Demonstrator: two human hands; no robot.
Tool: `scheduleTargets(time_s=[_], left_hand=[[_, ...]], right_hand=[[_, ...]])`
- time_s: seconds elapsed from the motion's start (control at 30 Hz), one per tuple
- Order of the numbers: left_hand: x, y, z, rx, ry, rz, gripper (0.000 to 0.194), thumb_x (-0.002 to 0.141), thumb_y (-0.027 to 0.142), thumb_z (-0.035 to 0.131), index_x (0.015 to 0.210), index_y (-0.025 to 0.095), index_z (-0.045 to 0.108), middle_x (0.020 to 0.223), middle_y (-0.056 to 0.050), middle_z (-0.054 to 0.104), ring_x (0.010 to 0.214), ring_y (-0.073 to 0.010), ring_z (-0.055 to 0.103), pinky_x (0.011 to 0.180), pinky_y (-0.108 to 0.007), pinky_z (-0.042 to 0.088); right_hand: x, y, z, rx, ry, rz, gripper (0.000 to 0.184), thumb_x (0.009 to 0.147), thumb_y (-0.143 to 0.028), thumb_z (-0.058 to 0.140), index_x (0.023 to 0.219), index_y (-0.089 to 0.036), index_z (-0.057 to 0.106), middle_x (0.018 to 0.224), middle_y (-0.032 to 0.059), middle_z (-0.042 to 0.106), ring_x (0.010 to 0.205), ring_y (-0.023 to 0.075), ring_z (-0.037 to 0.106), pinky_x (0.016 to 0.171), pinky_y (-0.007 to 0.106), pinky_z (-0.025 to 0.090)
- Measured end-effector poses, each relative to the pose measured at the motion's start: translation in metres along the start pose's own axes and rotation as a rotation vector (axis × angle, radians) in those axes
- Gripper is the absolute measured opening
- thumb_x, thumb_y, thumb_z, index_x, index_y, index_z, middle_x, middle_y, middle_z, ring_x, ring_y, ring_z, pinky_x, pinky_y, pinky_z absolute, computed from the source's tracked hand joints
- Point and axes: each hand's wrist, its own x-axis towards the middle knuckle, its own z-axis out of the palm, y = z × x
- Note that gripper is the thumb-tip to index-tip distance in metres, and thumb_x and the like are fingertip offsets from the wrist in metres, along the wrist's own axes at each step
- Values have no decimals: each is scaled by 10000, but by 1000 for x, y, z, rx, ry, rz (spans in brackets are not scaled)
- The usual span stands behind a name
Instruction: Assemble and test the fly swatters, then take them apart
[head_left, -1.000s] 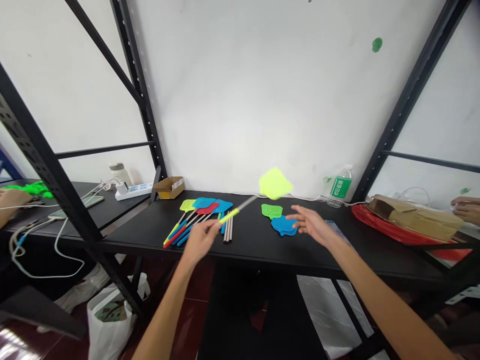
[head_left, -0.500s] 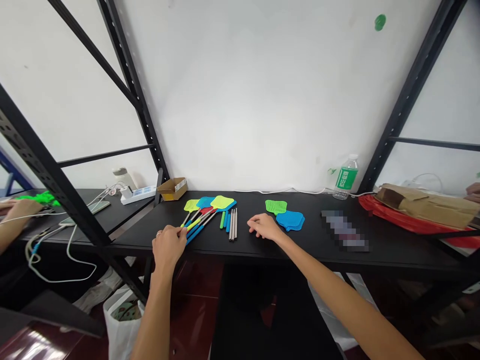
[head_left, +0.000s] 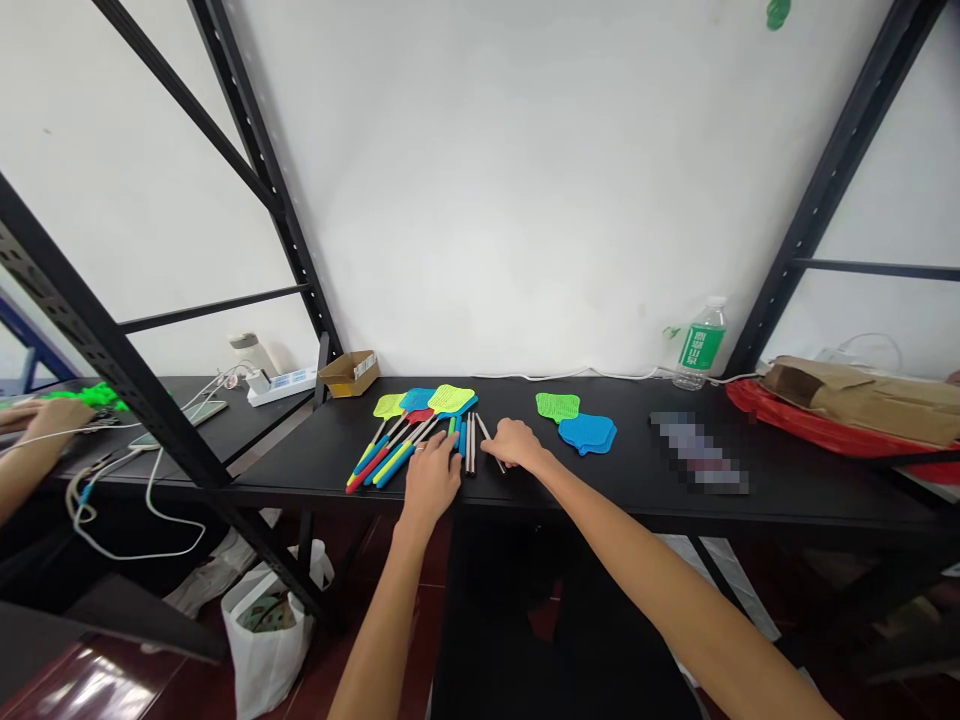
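A person's right hand [head_left: 514,443] pinches a metal rod [head_left: 483,427]; the left hand [head_left: 434,474], its grip unclear, lies at coloured handles [head_left: 462,438] just right of fly swatters [head_left: 421,415]

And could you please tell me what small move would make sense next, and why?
I would probably have the left hand pinch one blue handle: it is right beside it, while the right hand has its fingers curled at a metal rod showing no handle.
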Motion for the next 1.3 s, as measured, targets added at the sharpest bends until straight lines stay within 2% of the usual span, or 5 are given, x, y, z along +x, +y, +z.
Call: scheduleTargets(time_s=[0.27, 0.5, 0.67, 0.87, 1.3], left_hand=[[-2, -1, 13, -18, 49, -87, 212, 906, 249, 546, 1060, 188, 679, 1079, -109, 670, 999, -274, 597, 834, -353, 438], [-1, -6, 6, -118, 63, -177, 168, 874, 205, 553, 1000, 183, 662, 929, -88, 687, 915, -257, 621, 716, -308, 438], [3, -11, -6, -257, 241, -286, 258, 871, 230, 527, 1056, 166, 694, 924, -92, 718, 850, -252, 652, 725, -325, 475], [8, 5, 2, -578, 74, -111, 287, 862, 233, 531, 1059, 176, 731, 980, -75, 725, 845, -215, 653, 738, -309, 494], [4, 15, 5, -569, 60, -95, 274, 871, 228, 515, 1013, 199, 747, 922, -56, 697, 706, -177, 604, 646, -293, 450]], right_hand=[[-21, 48, -10, 551, 74, -76, 246, 869, -375, 397, 730, -201, 502, 720, 59, 681, 503, 121, 607, 459, 222, 469], [-23, 56, -8, 1162, 152, -98, 162, 775, -338, 598, 808, -184, 561, 677, 48, 702, 475, 122, 597, 441, 217, 471], [-24, 53, -9, 1202, 182, -72, 153, 766, -306, 646, 793, -168, 585, 699, 79, 731, 471, 122, 601, 434, 211, 474], [-25, 51, -13, 1301, 230, -70, 127, 781, -285, 636, 739, -176, 586, 728, 91, 747, 489, 127, 613, 456, 218, 491], [-21, 56, -10, 1315, 280, -104, 151, 773, -318, 613, 779, -196, 524, 688, 69, 736, 463, 124, 593, 425, 206, 446]])
